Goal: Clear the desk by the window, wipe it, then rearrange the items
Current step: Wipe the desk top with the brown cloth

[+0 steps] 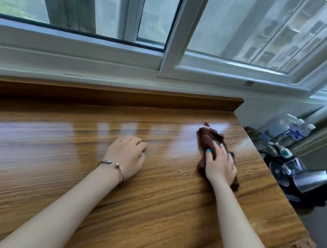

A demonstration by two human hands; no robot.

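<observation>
Now we are in the wiping step: the desk (151,211) is bare of items and shines where the window reflects on it. Nearest us, our two forearms reach forward over the wood. Our left hand (126,156) rests on the desk a little left of centre, fingers loosely curled under, holding nothing; it seems to steady us. Our right hand (219,164) lies flat on the brown cloth (209,139), fingers spread and fairly straight, pressing it against the surface close to the desk's right edge. The cloth is bunched; part of it sticks out past the fingertips toward the window, and part shows beside the wrist.

Beyond the hands runs the raised back ledge (111,95) of the desk, and then the window (167,25).

Off the right edge, lower down, sit the cleared things: bottles (298,127), a glass (293,165) and a dark appliance (311,182). They look to be what we must put back later.

As we judge it, the next move calls for sweeping the cloth with steady pressure across the rest of the top, leftward and toward the back ledge, with the left hand lifted out of its path. How much is already wiped we cannot tell.
</observation>
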